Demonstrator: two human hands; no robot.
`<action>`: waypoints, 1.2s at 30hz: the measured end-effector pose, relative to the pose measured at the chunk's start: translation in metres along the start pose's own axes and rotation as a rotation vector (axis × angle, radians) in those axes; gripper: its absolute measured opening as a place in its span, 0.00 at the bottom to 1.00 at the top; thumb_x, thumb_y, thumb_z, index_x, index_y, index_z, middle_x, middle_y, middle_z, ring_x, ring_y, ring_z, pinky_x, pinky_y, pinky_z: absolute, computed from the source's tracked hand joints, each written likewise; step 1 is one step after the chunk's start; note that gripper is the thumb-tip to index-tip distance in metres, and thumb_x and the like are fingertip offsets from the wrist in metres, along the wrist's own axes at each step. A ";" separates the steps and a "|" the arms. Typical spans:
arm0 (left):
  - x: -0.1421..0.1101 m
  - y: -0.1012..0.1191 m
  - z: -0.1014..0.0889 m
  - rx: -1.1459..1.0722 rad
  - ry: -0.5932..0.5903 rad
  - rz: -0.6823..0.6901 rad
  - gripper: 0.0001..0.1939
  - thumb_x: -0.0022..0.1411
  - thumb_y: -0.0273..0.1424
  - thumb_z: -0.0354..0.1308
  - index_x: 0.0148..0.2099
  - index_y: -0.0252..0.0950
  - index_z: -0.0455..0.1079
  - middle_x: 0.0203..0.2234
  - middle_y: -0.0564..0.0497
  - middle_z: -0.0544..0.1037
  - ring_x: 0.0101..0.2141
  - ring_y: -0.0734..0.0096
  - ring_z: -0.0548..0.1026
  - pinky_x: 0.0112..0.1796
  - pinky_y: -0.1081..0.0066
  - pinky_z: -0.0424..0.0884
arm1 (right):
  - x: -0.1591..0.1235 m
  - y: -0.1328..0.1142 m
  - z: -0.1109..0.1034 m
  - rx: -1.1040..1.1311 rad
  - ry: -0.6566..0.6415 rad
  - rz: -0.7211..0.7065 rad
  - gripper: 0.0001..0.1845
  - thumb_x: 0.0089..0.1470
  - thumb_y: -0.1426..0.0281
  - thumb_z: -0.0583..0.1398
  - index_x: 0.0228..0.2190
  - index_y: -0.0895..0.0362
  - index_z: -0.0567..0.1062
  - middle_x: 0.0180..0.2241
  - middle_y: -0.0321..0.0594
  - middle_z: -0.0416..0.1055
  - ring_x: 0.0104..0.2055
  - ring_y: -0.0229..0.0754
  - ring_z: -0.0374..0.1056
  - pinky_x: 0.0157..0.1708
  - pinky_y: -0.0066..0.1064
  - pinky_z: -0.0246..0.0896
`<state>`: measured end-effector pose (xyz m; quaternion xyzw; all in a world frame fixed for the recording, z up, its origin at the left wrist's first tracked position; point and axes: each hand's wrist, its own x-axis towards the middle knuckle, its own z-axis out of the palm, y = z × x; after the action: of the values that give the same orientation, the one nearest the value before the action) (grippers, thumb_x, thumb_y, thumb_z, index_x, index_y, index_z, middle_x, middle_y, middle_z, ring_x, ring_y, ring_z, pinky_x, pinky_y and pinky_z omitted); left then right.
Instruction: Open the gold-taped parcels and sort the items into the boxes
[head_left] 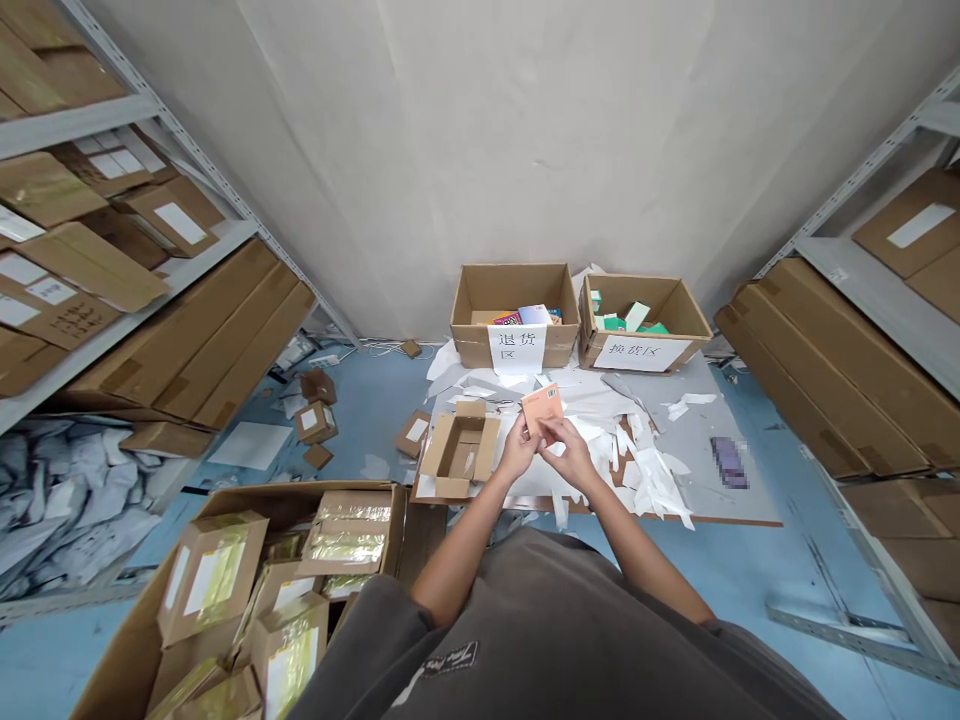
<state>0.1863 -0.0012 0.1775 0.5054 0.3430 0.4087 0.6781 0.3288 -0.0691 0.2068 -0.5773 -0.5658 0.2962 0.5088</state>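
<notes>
Above the table, my left hand (519, 448) is closed on the lower left of a small orange box (541, 404) with a barcode near its top corner. Fingers of my right hand (566, 450) pinch the same box at its lower right edge. Just left of my hands an open cardboard carton (460, 450) stands with its flaps spread, and its inside looks bare. Torn white paper (652, 470) lies under and to the right of my hands.
Two labelled cardboard bins, a left one (476, 345) and a right one (592, 352), stand at the table's back, holding small boxes. A big carton of taped parcels (397, 510) is at my lower left. Shelves (247, 232) line both sides. A blurred purple object (729, 462) lies on the table's right.
</notes>
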 end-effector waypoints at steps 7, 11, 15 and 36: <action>0.007 0.014 -0.038 -0.125 -0.166 -0.121 0.48 0.53 0.40 0.75 0.71 0.40 0.59 0.56 0.38 0.78 0.51 0.54 0.80 0.48 0.61 0.77 | 0.004 0.025 -0.013 0.342 0.051 0.408 0.31 0.44 0.58 0.72 0.49 0.50 0.74 0.43 0.42 0.78 0.45 0.50 0.75 0.48 0.46 0.74; 0.010 0.017 -0.043 -0.113 -0.190 -0.130 0.47 0.53 0.40 0.75 0.70 0.39 0.61 0.55 0.38 0.79 0.50 0.54 0.80 0.48 0.61 0.76 | 0.002 0.024 -0.006 0.561 0.016 0.505 0.31 0.41 0.58 0.74 0.46 0.49 0.73 0.40 0.39 0.79 0.40 0.48 0.77 0.39 0.40 0.76; 0.008 0.018 -0.045 0.063 -0.003 -0.064 0.44 0.54 0.41 0.75 0.69 0.41 0.64 0.56 0.40 0.77 0.49 0.58 0.79 0.49 0.60 0.76 | 0.002 0.019 -0.002 0.560 0.114 0.460 0.31 0.41 0.56 0.75 0.46 0.49 0.74 0.40 0.40 0.80 0.41 0.50 0.77 0.40 0.40 0.76; 0.016 0.048 -0.127 -0.193 -0.179 -0.209 0.48 0.55 0.37 0.75 0.74 0.44 0.61 0.58 0.40 0.77 0.50 0.57 0.79 0.46 0.63 0.77 | 0.042 -0.002 0.049 0.540 0.079 0.503 0.34 0.38 0.58 0.76 0.48 0.50 0.77 0.44 0.44 0.79 0.46 0.53 0.77 0.45 0.44 0.74</action>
<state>0.0715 0.0726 0.1906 0.4341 0.2909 0.3202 0.7901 0.2909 -0.0173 0.2030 -0.5542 -0.2878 0.5281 0.5755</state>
